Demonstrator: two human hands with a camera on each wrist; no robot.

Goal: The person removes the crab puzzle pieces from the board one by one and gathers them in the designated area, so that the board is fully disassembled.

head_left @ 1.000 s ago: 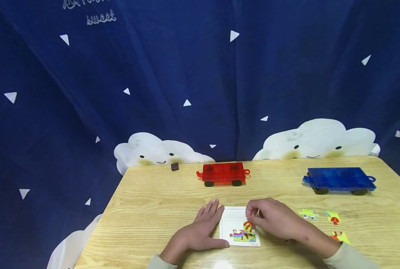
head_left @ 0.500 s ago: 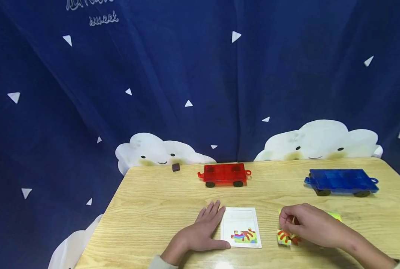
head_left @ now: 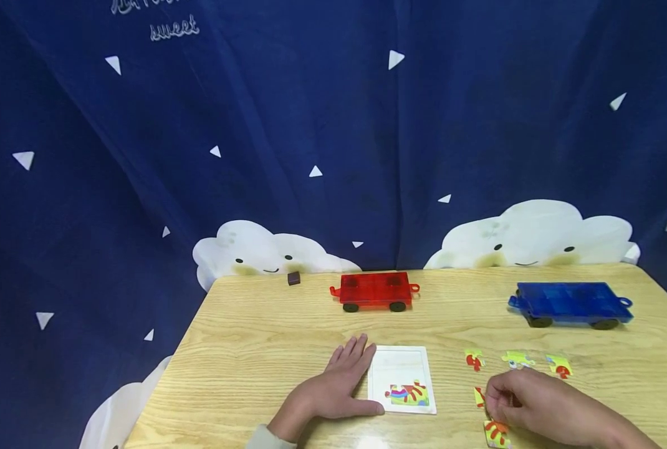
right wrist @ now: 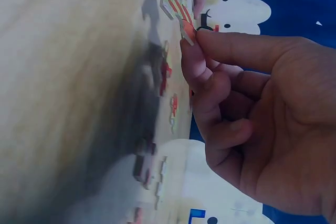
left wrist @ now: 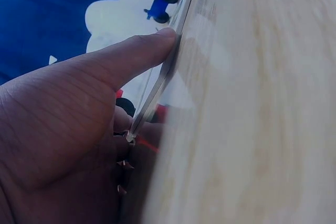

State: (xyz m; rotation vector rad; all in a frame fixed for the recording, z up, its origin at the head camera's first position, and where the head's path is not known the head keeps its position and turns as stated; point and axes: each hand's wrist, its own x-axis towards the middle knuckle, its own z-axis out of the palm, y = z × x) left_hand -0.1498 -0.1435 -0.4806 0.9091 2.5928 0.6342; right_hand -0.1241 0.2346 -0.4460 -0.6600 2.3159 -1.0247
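My right hand [head_left: 527, 399] pinches a yellow jigsaw piece with red stripes [head_left: 497, 434] between thumb and forefinger; the right wrist view shows the same piece [right wrist: 178, 10] raised on edge above the table. Spread fingers of my left hand [head_left: 333, 390] lie along the left side of a white puzzle tray [head_left: 395, 368]. In the left wrist view, its thumb [left wrist: 149, 45] touches the tray's edge. Joined puzzle pieces [head_left: 409, 394], yellow with red stripes and a coloured band, sit in the tray's lower right part.
Around the right hand lie several loose pieces, among them a red-and-yellow one [head_left: 474, 360], one with eyes [head_left: 517, 359] and another [head_left: 560, 366]. Farther back stand a red wheeled toy car base [head_left: 374, 290], a blue one [head_left: 569, 301] and a small dark cube [head_left: 293, 278].
From over the tray, my right hand has carried the striped jigsaw piece right and then toward the table's front, among the loose pieces. The left hand stays in place.
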